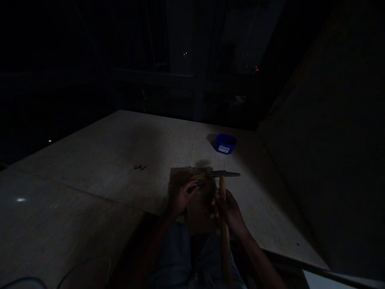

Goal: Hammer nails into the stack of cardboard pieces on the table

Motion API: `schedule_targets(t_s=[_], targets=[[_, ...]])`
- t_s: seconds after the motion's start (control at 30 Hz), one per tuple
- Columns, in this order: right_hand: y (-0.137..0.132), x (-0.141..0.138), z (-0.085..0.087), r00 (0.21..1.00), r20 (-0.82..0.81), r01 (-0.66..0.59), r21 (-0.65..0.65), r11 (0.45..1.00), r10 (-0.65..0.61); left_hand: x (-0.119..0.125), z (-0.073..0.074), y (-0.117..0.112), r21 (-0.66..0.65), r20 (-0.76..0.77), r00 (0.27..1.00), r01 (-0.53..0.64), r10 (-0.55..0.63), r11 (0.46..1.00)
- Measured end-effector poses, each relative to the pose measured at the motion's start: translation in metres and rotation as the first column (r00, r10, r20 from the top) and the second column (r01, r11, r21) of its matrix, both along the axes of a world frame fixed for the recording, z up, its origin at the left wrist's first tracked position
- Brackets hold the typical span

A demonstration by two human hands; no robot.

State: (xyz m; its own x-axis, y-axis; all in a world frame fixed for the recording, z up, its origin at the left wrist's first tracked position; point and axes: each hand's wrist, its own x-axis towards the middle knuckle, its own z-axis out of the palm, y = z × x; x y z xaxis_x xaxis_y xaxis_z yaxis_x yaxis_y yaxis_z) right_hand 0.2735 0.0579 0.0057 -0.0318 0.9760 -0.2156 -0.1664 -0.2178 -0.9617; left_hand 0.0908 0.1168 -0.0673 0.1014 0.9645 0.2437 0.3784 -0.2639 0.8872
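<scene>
My right hand is wrapped round the wooden handle of a hammer, its metal head level and turned across the handle at the top. My left hand is closed, its fingertips pinching a small dark thin piece that looks like a screw or nail; the dim light hides its exact kind. Under both hands lies a brown wooden board, reaching to the table's near edge. The hammer head hangs near the board's right far corner.
A blue plastic tub with a white label stands beyond the board on the pale table. Several small dark screws or nails lie to the left. A tall panel rises along the right. The room is very dark.
</scene>
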Motion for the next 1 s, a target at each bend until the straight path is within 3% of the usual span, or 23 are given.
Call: schedule_targets(t_s=[0.07, 0.17, 0.27, 0.4, 0.5, 0.7, 0.87, 1.0], targets=[[-0.001, 0.011, 0.014, 0.976, 0.208, -0.072, 0.047, 0.996, 0.061, 0.000, 0.001, 0.000, 0.001, 0.015, 1.000, -0.006, 0.006, 1.000], [-0.001, 0.027, 0.035, 0.869, 0.471, -0.241, 0.137, 0.961, 0.151, 0.001, 0.001, 0.000, -0.013, 0.028, 1.000, -0.012, 0.013, 1.000], [-0.001, 0.033, 0.051, 0.776, 0.575, -0.393, 0.121, 0.911, 0.259, 0.001, 0.001, 0.000, -0.034, 0.019, 0.999, -0.031, 0.032, 0.999], [-0.001, 0.025, 0.064, 0.728, 0.616, -0.456, 0.106, 0.884, 0.302, 0.001, 0.002, 0.000, -0.051, 0.026, 0.999, -0.032, 0.033, 0.998], [0.002, 0.017, 0.062, 0.711, 0.631, -0.471, 0.099, 0.876, 0.312, 0.001, 0.003, 0.000, -0.051, 0.044, 0.999, -0.010, 0.013, 0.999], [0.012, 0.009, 0.041, 0.672, 0.645, -0.461, -0.019, 0.887, 0.363, 0.002, 0.006, -0.002, -0.096, 0.061, 0.997, -0.041, 0.047, 0.995], [0.012, 0.008, 0.043, 0.685, 0.657, -0.438, 0.025, 0.899, 0.316, 0.002, 0.009, -0.004, -0.117, 0.069, 0.997, -0.039, 0.047, 0.992], [0.013, 0.009, 0.040, 0.604, 0.721, -0.476, -0.015, 0.879, 0.339, 0.002, 0.011, -0.003, -0.119, 0.051, 0.998, -0.024, 0.030, 0.993]])
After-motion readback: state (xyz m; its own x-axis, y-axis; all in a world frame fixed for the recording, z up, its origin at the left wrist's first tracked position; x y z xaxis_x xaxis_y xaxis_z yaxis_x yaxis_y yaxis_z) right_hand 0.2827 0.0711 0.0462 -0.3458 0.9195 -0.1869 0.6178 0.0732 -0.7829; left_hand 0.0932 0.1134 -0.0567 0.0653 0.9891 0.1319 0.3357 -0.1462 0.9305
